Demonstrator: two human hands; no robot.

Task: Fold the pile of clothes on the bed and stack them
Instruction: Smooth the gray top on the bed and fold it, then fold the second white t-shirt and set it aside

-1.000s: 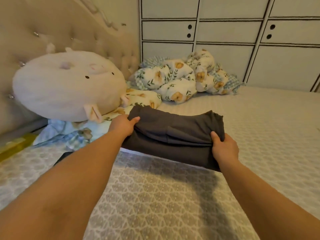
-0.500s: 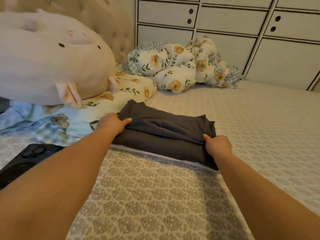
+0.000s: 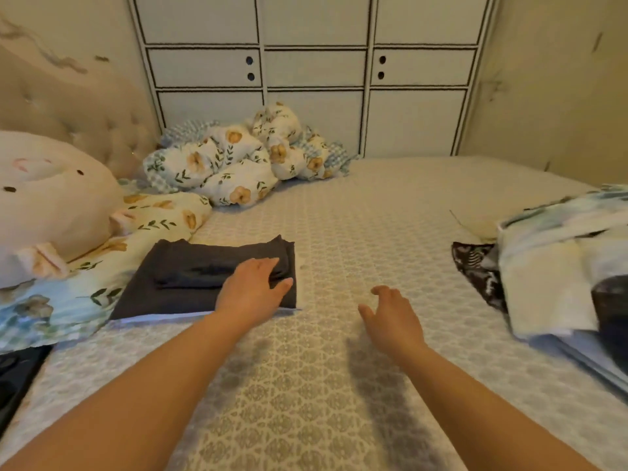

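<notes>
A folded dark grey garment (image 3: pixel 190 277) lies flat on the patterned bed (image 3: pixel 339 232), on top of a thin white folded piece whose edge shows under it. My left hand (image 3: pixel 253 290) rests flat on the garment's right end with straight fingers. My right hand (image 3: pixel 394 316) hovers over the bare bedcover to the right of it, fingers relaxed and holding nothing. A loose pile of unfolded clothes (image 3: pixel 557 266), white, light blue and dark patterned, sits at the right edge.
A round plush pillow (image 3: pixel 51 202) and floral pillows (image 3: pixel 159 219) lie at the left by the headboard. A bunched floral duvet (image 3: pixel 238 164) sits at the back against white cupboards (image 3: pixel 306 69). A black object (image 3: pixel 13 375) lies at the lower left.
Both hands let go of the dark grey garment, which now lies on the stack. My left hand moved onto its right end; my right hand drew off to the right. The view turned right.
</notes>
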